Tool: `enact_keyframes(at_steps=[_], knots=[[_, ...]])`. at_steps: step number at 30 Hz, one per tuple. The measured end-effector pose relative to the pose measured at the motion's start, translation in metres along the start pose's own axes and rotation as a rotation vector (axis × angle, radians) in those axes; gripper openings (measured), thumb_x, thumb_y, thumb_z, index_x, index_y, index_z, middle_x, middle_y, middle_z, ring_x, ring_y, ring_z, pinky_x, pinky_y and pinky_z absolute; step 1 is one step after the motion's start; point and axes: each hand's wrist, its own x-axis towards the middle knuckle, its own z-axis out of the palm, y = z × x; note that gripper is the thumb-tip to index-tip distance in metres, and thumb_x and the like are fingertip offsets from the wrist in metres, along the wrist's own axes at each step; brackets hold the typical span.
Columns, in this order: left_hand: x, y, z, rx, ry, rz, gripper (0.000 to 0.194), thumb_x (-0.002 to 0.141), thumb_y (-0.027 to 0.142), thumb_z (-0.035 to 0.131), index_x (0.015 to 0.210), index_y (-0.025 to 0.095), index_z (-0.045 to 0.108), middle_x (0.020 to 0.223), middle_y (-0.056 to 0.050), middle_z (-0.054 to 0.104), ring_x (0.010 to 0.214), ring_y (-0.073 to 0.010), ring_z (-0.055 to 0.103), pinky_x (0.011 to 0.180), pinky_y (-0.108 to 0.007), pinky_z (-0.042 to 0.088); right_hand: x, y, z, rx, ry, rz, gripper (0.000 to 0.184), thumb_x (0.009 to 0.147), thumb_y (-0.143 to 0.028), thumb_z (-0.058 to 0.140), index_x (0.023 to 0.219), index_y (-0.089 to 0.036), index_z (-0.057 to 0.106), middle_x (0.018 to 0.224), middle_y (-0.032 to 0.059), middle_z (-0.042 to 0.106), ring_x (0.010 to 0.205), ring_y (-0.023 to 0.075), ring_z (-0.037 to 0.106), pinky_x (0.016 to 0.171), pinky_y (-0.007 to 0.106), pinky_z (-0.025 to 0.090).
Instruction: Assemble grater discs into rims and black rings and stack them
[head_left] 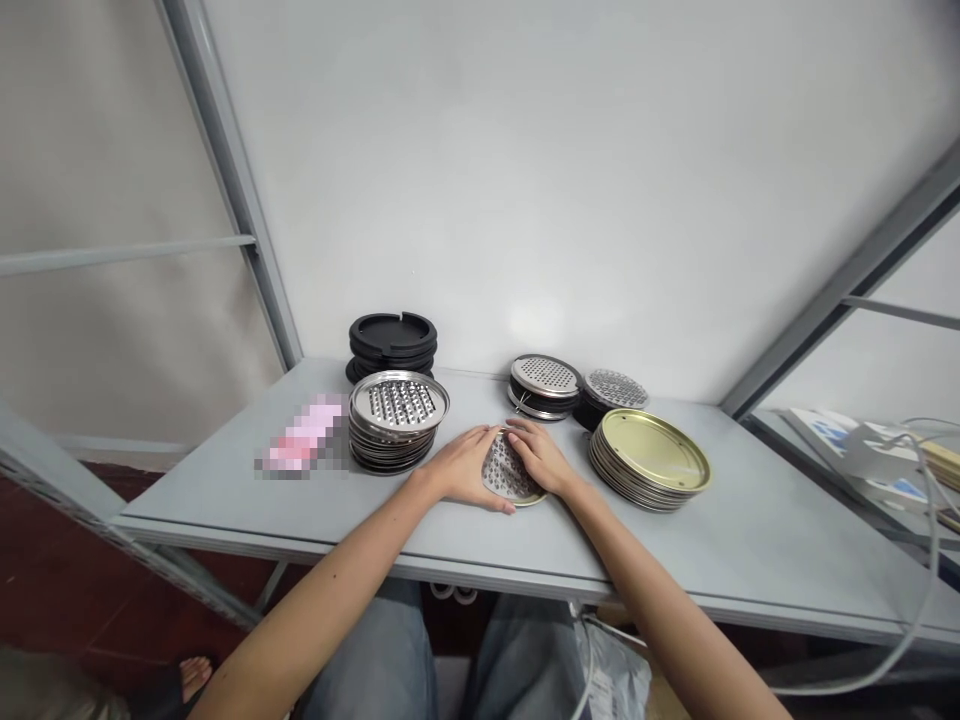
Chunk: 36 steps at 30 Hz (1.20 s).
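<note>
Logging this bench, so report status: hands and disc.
Left hand and right hand on perforated steel disc. Gold lid stack right, perforated disc stack left.

Perforated steel grater disc [504, 470] atop gold lid [531, 499]

Bare arms reaching across a grey metal shelf [187, 510], left hand [461, 468] and right hand [540, 456] clasping a round perforated steel grater disc with a gold rim [508, 472], a stack of shiny steel grater discs [397, 405] standing beside the left hand, a stack of round gold-coloured metal lids [651, 458] sitting beside the right hand, a stack of round black rings [392, 335] resting against the white wall [570, 180]
</note>
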Motion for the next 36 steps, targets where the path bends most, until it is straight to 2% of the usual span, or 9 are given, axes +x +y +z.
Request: enact_keyframes(at_steps=[4,8,23,29,36], knots=[[-0.0005,-0.0005,0.0001,0.001,-0.025,-0.023,0.121,0.053,0.064,0.076,0.147,0.014,0.019,0.151,-0.018,0.029,0.14,-0.0359,0.026,0.114,-0.045,0.026,0.0004,0.0014,-0.0011,-0.011,-0.032,-0.029,0.038,0.089,-0.02,0.037,0.109,-0.015,0.068,0.13,0.0119,0.058,0.123,0.0253,0.049,0.107,0.045,0.035],[-0.0005,-0.0017,0.0005,-0.024,-0.027,-0.04,0.124,0.051,0.064,0.077,0.148,0.016,0.018,0.152,-0.017,0.027,0.141,-0.0357,0.024,0.114,-0.046,0.026,-0.0004,0.0016,-0.0017,-0.021,-0.028,-0.036,0.04,0.082,-0.014,0.04,0.11,-0.015,0.068,0.131,0.0118,0.057,0.123,0.0258,0.049,0.108,0.046,0.035],[-0.0003,-0.0019,0.0005,-0.027,0.0,0.005,0.123,0.052,0.06,0.078,0.148,0.013,0.017,0.15,-0.018,0.03,0.139,-0.0344,0.028,0.114,-0.044,0.027,0.0002,-0.0032,-0.0033,-0.104,-0.011,-0.028,0.036,0.085,-0.017,0.042,0.104,-0.019,0.073,0.125,0.0074,0.062,0.123,0.0257,0.048,0.107,0.046,0.035],[0.0,0.0003,-0.0017,-0.028,0.013,0.019,0.119,0.052,0.058,0.079,0.146,0.016,0.021,0.148,-0.017,0.034,0.137,-0.0345,0.032,0.113,-0.045,0.028,0.0001,-0.0025,-0.0019,-0.107,-0.004,-0.036,0.036,0.084,-0.017,0.043,0.103,-0.02,0.074,0.124,0.0078,0.062,0.12,0.0253,0.05,0.107,0.045,0.037],[-0.0004,-0.0012,-0.0012,-0.045,0.012,0.015,0.118,0.052,0.057,0.079,0.147,0.017,0.02,0.15,-0.017,0.031,0.138,-0.0342,0.029,0.113,-0.046,0.027,0.0013,-0.0033,-0.0036,-0.138,-0.011,-0.059,0.036,0.085,-0.018,0.043,0.105,-0.022,0.073,0.123,0.0058,0.063,0.121,0.0258,0.049,0.106,0.046,0.037]])
